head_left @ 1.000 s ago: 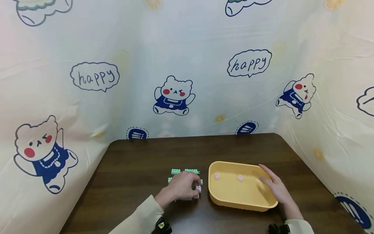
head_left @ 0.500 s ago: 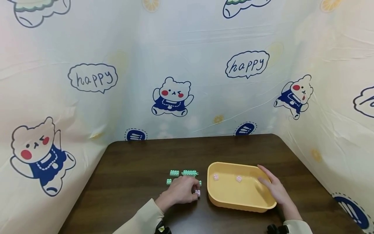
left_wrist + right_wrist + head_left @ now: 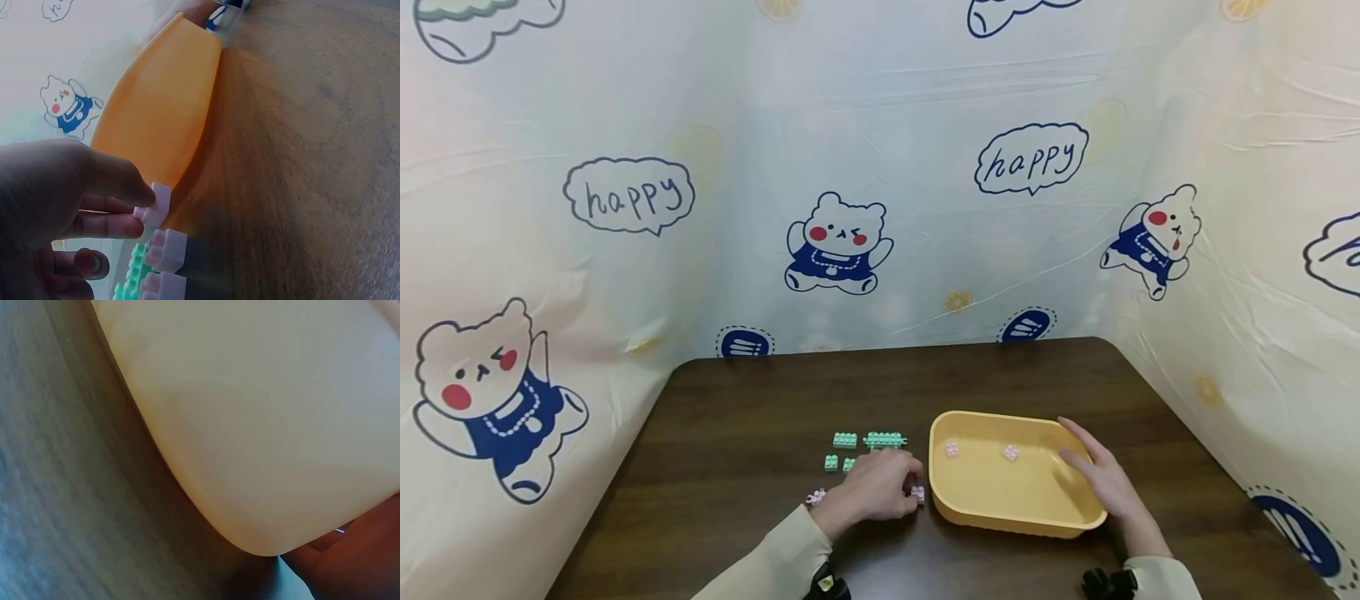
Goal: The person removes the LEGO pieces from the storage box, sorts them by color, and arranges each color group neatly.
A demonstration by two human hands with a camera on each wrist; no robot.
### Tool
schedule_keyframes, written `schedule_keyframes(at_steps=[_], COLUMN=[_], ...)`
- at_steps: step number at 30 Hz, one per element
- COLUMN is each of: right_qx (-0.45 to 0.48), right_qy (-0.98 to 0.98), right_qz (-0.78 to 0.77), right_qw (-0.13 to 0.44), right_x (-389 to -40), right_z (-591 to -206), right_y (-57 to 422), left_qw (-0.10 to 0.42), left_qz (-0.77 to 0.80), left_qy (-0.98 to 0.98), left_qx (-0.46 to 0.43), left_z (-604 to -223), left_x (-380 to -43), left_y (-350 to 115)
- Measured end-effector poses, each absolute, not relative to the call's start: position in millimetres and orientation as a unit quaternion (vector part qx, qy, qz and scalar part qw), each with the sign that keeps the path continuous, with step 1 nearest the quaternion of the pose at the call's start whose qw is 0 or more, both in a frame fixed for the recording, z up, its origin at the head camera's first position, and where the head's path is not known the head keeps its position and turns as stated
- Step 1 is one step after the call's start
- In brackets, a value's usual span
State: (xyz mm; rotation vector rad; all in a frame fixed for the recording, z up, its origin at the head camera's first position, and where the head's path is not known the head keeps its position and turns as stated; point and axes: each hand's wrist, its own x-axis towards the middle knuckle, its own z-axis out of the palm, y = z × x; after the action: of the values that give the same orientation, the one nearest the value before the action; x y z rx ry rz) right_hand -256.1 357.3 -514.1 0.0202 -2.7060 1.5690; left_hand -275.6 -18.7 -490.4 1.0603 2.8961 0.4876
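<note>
My left hand [image 3: 878, 485] pinches a small pink building block [image 3: 161, 201] between thumb and fingers, close to the left end of the yellow bin [image 3: 1022, 518]. Two more pink blocks [image 3: 170, 251] lie just below that hand in the left wrist view. My right hand [image 3: 1108, 482] grips the bin's right end, thumb over the rim and inside, the other fingers mostly hidden behind the wall. Inside the bin sit two pink blocks, one near the left [image 3: 952, 449] and one near the middle [image 3: 1011, 452].
Several green blocks [image 3: 845, 440] lie in rows beyond my left hand, a longer green block [image 3: 884, 439] among them. Left of the wrist lies another pink block [image 3: 816, 497]. The dark wooden table [image 3: 760, 408] ends at a printed curtain [image 3: 925, 167].
My left hand has shifted a little to the right, bringing the pink block nearer the bin. A pink block left of the wrist has come into view. My right hand stays on the bin.
</note>
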Motion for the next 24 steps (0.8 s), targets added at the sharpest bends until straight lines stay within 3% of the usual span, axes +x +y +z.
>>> schedule_keyframes(at_steps=[24], right_qx=[0.005], right_qy=[-0.867], right_qz=[0.499], right_qw=[0.008], right_x=[-254.4], right_z=[-509.4], right_y=[354.7], left_qw=[0.009], left_qz=[0.132], left_qy=[0.93], left_qx=[0.342], left_z=[-497.0], left_x=[-277.6], left_y=[-16.5])
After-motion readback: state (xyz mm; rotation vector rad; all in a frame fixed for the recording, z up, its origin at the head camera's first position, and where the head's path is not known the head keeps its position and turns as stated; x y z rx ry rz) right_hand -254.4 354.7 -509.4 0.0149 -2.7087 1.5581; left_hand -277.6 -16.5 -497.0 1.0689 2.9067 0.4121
